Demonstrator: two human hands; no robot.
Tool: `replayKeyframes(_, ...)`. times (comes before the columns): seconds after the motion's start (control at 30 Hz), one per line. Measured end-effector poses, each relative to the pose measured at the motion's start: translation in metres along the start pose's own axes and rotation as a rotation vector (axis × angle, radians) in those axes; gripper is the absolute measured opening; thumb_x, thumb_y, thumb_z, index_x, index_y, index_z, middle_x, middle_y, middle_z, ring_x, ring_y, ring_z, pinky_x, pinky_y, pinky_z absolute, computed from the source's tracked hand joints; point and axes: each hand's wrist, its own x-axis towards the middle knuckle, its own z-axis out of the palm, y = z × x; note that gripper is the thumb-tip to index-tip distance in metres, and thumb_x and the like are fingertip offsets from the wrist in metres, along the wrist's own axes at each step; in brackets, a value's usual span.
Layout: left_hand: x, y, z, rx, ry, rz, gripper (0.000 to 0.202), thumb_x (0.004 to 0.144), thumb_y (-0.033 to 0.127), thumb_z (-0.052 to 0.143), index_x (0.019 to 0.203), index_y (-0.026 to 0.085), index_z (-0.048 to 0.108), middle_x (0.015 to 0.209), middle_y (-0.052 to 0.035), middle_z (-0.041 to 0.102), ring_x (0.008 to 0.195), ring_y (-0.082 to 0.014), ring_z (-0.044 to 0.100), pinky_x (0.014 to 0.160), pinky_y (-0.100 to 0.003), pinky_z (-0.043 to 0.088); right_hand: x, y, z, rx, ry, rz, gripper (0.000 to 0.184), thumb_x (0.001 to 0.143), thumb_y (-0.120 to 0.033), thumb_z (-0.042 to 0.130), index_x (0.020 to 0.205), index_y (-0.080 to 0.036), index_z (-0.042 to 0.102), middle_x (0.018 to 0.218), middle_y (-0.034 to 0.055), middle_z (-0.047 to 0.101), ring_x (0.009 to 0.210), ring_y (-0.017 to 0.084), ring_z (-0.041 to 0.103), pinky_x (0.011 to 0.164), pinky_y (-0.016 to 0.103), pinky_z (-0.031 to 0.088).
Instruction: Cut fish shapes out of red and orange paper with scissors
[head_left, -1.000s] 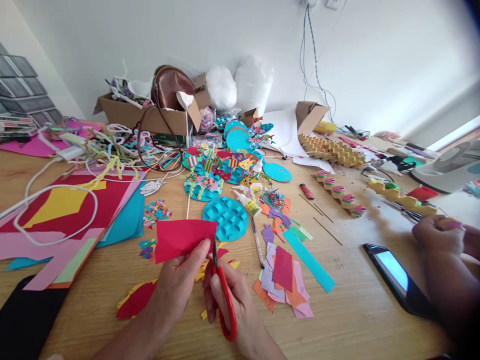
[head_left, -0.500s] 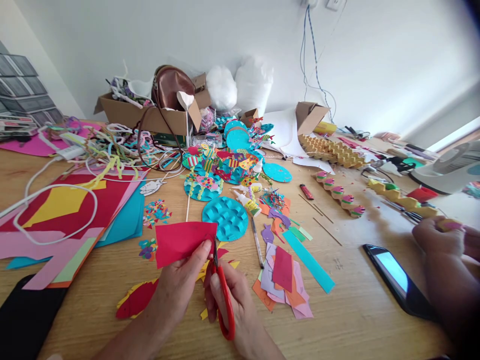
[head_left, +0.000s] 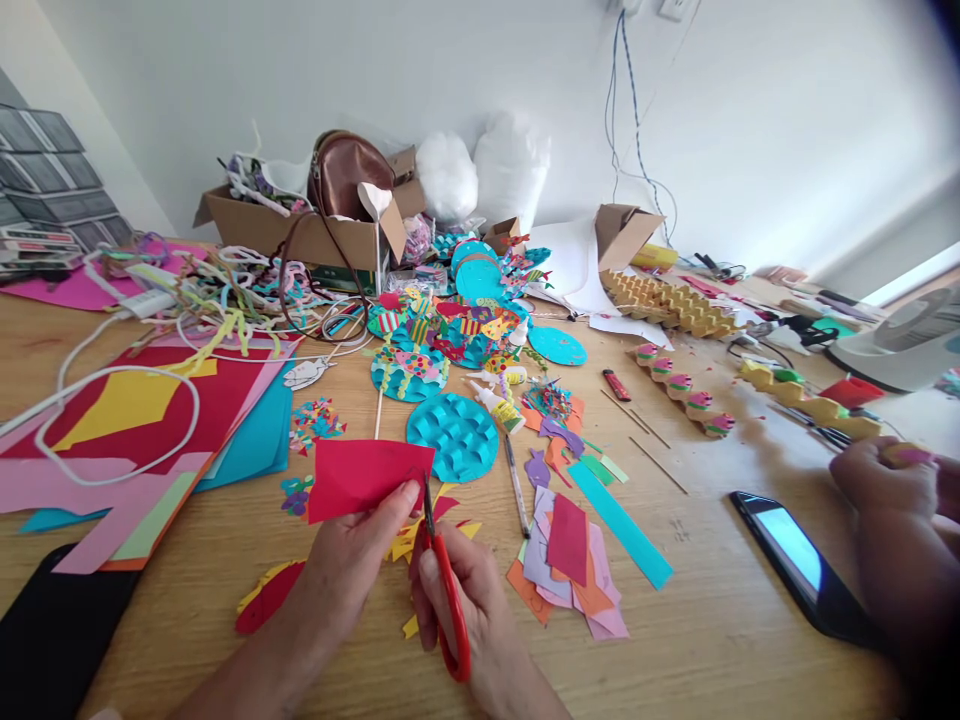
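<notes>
Pinched between thumb and fingers of my left hand (head_left: 367,545) is a piece of red paper (head_left: 360,480). My right hand (head_left: 472,590) grips red-handled scissors (head_left: 451,610), their blades pointing up at the paper's right edge. Below the hands lie yellow and red paper scraps (head_left: 405,545), partly covered by them. A red and yellow paper fish (head_left: 270,597) rests left of my left forearm. Just beyond the red paper is a blue disc with raised paper loops (head_left: 452,438).
Stacked coloured scraps (head_left: 570,560), a pen (head_left: 517,490) and a blue strip (head_left: 622,525) lie to the right. A phone (head_left: 795,560) sits near a co-worker's hands (head_left: 885,490), which hold a small painted piece. Coloured sheets (head_left: 225,400) cover the left side. Cardboard box (head_left: 300,240) stands behind.
The red paper has tilted slightly and its left side has shifted in my left hand. The scissor blades have moved a little at its right edge. The camera view has shifted slightly.
</notes>
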Motion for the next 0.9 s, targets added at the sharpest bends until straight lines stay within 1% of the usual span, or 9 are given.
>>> replayKeyframes(0.1,0.003,-0.001,-0.005,0.038,-0.083,-0.03,0.018,0.063,0.038,0.072,0.062,0.02,0.073,0.066,-0.0014,0.073,0.07,-0.0208,0.066,0.067,-0.026,0.052,0.0,0.0,0.0,-0.002,-0.002,0.01,0.057,0.073,-0.075,0.046,0.057,-0.021,0.04,0.041,-0.0069,0.039,0.035,0.006,0.033,0.035,0.018,0.028)
replayKeyframes(0.17,0.004,0.0,-0.008,0.08,-0.102,-0.012,0.019,0.065,0.039,0.071,0.06,0.02,0.072,0.064,0.0001,0.072,0.069,-0.0197,0.065,0.066,-0.025,0.05,0.0,0.0,0.0,-0.009,-0.005,0.009,0.058,0.072,-0.076,0.046,0.057,-0.021,0.039,0.041,-0.0069,0.039,0.034,0.006,0.033,0.034,0.018,0.028)
replayKeyframes(0.27,0.006,0.004,-0.012,0.169,-0.134,-0.047,0.024,0.066,0.042,0.069,0.056,0.02,0.07,0.06,0.002,0.069,0.066,-0.019,0.064,0.065,-0.024,0.049,0.0,0.003,-0.002,-0.015,-0.021,-0.006,0.056,0.075,-0.075,0.045,0.057,-0.021,0.039,0.041,-0.007,0.039,0.034,0.006,0.032,0.034,0.017,0.028)
replayKeyframes(0.33,0.006,0.005,-0.014,0.22,-0.138,-0.069,0.026,0.067,0.043,0.068,0.055,0.02,0.069,0.057,0.0024,0.068,0.065,-0.0188,0.063,0.064,-0.024,0.049,-0.001,0.006,-0.003,-0.028,-0.033,-0.015,0.054,0.079,-0.071,0.044,0.059,-0.021,0.04,0.041,-0.0069,0.039,0.035,0.006,0.032,0.035,0.017,0.028)
replayKeyframes(0.4,0.007,0.006,-0.015,0.242,-0.145,-0.06,0.027,0.068,0.043,0.067,0.055,0.02,0.069,0.057,0.0027,0.068,0.064,-0.0185,0.063,0.064,-0.023,0.048,-0.001,0.007,-0.004,-0.046,-0.042,-0.021,0.052,0.082,-0.068,0.043,0.06,-0.021,0.04,0.042,-0.0067,0.039,0.035,0.006,0.032,0.035,0.017,0.029)
replayKeyframes(0.53,0.009,0.004,-0.017,0.266,-0.163,-0.055,0.028,0.069,0.044,0.065,0.053,0.021,0.067,0.057,0.0025,0.068,0.066,-0.0192,0.063,0.063,-0.023,0.049,-0.001,0.008,-0.003,-0.05,-0.055,-0.029,0.052,0.082,-0.068,0.043,0.06,-0.021,0.04,0.042,-0.0066,0.04,0.035,0.006,0.032,0.035,0.017,0.028)
replayKeyframes(0.7,0.01,0.005,-0.017,0.244,-0.167,-0.047,0.024,0.068,0.042,0.065,0.057,0.021,0.069,0.06,0.0012,0.07,0.07,-0.0204,0.065,0.064,-0.024,0.05,-0.001,0.011,-0.003,-0.04,-0.069,-0.03,0.052,0.083,-0.068,0.043,0.061,-0.02,0.041,0.043,-0.0067,0.041,0.034,0.005,0.033,0.034,0.016,0.026)
replayKeyframes(0.9,0.007,0.013,-0.012,0.208,-0.121,-0.059,0.017,0.062,0.036,0.068,0.053,0.021,0.067,0.056,0.0028,0.067,0.062,-0.0182,0.062,0.06,-0.023,0.049,-0.002,0.014,-0.005,-0.058,-0.081,-0.016,0.05,0.086,-0.063,0.042,0.061,-0.02,0.04,0.042,-0.0074,0.04,0.034,0.005,0.032,0.035,0.016,0.028)
